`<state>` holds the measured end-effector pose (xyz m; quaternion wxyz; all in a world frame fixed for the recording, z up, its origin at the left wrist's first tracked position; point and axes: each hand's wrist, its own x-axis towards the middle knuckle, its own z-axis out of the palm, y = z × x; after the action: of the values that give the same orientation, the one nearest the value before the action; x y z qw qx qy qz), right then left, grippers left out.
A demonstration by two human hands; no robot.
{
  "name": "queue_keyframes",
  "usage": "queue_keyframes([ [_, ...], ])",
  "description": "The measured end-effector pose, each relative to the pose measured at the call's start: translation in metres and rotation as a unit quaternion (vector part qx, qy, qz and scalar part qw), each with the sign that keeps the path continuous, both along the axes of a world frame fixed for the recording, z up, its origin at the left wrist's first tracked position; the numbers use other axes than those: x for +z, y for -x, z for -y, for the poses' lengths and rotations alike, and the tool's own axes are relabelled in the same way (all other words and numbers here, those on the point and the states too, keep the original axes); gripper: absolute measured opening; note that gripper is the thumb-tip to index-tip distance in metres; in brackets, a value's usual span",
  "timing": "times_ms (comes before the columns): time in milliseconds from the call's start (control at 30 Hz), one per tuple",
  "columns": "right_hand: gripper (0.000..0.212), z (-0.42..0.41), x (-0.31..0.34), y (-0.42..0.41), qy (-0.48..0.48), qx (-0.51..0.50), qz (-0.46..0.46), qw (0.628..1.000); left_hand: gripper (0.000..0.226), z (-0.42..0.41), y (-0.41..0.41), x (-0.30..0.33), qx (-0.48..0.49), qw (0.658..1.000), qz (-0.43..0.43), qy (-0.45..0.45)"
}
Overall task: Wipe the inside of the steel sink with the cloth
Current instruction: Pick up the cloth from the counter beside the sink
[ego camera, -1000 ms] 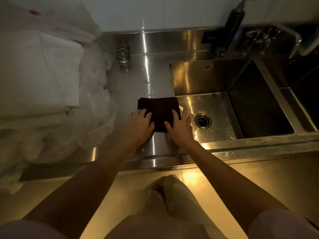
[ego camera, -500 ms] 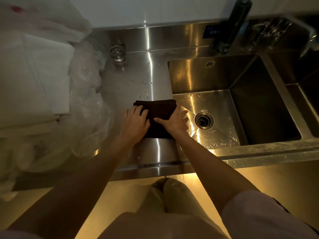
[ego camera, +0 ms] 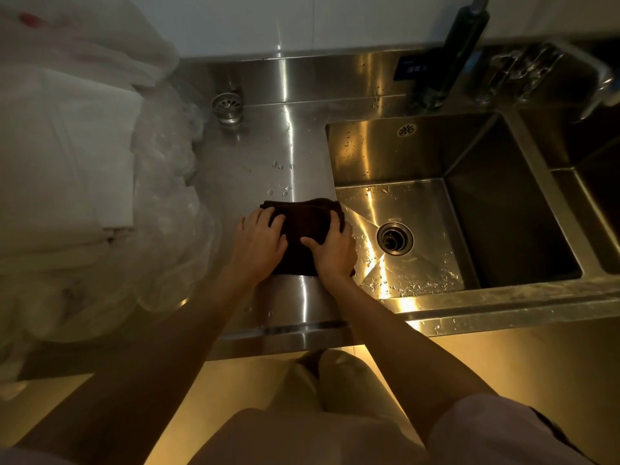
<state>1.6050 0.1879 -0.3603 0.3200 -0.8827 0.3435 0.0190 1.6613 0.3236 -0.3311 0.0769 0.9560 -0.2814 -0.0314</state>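
A dark folded cloth (ego camera: 302, 219) lies on the steel counter (ego camera: 295, 146), right at the left rim of the steel sink (ego camera: 385, 152). My left hand (ego camera: 260, 245) rests on the cloth's left part, fingers laid on top. My right hand (ego camera: 335, 251) grips the cloth's right side, with the thumb on top and the fingers curled over the edge by the sink rim. The cloth's far edge looks bunched. Water drops cover the sink floor around the round drain (ego camera: 395, 237).
Clear plastic bags with white folded material (ego camera: 67, 162) fill the counter's left side. A loose drain strainer (ego camera: 227, 105) stands at the back of the counter. A dark faucet (ego camera: 459, 45) rises behind the sink, and a second basin (ego camera: 600, 203) lies to the right.
Both hands stayed on the cloth. My right hand went from lying flat to curling its fingers over the cloth's right edge, and the cloth has bunched slightly.
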Motion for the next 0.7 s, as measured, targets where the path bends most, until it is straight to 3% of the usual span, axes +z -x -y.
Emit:
queue_keyframes([
  [233, 0.060, -0.014, -0.006, 0.013, 0.071, 0.024, 0.046, 0.996, 0.041, -0.006, 0.001, 0.007, 0.000, 1.000, -0.010, 0.014],
  [700, 0.041, -0.022, 0.002, 0.031, 0.055, -0.063, 0.128, 0.988, 0.038, -0.025, 0.017, 0.015, -0.004, 0.997, -0.024, 0.069],
])
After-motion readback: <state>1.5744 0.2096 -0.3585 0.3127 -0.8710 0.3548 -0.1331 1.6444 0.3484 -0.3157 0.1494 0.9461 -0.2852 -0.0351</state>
